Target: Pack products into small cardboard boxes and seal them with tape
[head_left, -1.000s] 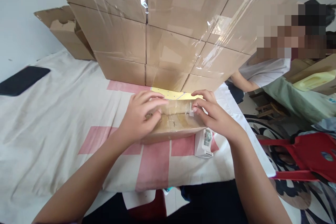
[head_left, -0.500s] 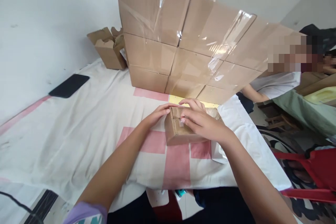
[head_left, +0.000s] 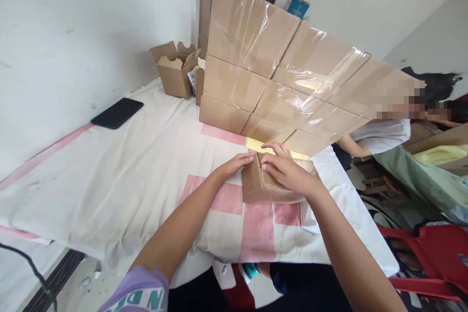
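A taped brown cardboard box (head_left: 272,195) sits on the cloth-covered table in front of me. My left hand (head_left: 237,165) grips its left far corner, thumb on the top edge and fingers along the side. Over the box top lies my right hand (head_left: 287,169), its thumb and forefinger pinched together by the seam near the left end. The other fingers bend above the far edge. Whatever is in that pinch is too small or hidden to make out. Clear wrinkled tape shows at the right end of the box.
Behind the box stands a tall wall of taped cartons (head_left: 270,73). Open small boxes (head_left: 175,75) and a black phone-like slab (head_left: 117,113) are at the left. A yellow sheet (head_left: 258,145) lies behind the box. A red chair (head_left: 438,258) and another person's arm (head_left: 353,145) are at the right.
The view has shifted, so everything on the table sits further right. My right thumb and forefinger stay by the seam on the box top, and my left hand keeps to the corner.
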`<state>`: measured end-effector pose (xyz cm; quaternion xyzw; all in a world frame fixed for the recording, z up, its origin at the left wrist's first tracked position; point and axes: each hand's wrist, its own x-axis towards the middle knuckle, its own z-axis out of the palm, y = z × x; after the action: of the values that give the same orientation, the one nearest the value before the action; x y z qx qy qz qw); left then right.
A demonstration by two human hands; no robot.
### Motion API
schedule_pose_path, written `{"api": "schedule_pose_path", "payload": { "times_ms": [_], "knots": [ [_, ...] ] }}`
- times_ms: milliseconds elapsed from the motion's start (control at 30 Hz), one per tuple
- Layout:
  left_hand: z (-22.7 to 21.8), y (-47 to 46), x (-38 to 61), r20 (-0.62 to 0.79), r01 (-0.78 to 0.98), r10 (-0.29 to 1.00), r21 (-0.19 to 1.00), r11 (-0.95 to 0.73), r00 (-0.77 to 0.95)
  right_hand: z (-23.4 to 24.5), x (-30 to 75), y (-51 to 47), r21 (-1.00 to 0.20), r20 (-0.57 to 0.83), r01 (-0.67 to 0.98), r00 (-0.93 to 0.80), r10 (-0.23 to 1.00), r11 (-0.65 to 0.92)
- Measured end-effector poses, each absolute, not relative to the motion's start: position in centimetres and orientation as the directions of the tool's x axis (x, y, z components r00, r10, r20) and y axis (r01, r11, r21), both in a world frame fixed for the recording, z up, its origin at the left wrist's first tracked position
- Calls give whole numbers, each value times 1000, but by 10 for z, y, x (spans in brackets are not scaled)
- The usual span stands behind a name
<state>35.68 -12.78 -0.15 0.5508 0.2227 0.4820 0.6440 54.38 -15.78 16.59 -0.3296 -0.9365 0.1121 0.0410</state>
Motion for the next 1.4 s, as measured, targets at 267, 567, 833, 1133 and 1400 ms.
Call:
{"api": "schedule_pose_path", "payload": {
  "times_ms": [267,567,833,1133,1400],
  "knots": [
    [2,-130,356,250,-331,862,938,-103,442,163,545,-162,-221,-18,668,-731,682,711],
    [3,-131,359,245,-367,861,927,-75,445,159,546,-163,-128,287,763,-583,761,633],
    [6,-133,359,227,-357,873,932,-65,431,151,557,-195,-204,171,731,-628,759,651],
    [11,-137,366,269,-350,875,929,-124,403,144,547,-227,-16,112,828,-555,824,560],
    [62,-166,371,229,3,935,971,-238,271,126,539,-235,65,281,838,-536,796,541]
  ]
}}
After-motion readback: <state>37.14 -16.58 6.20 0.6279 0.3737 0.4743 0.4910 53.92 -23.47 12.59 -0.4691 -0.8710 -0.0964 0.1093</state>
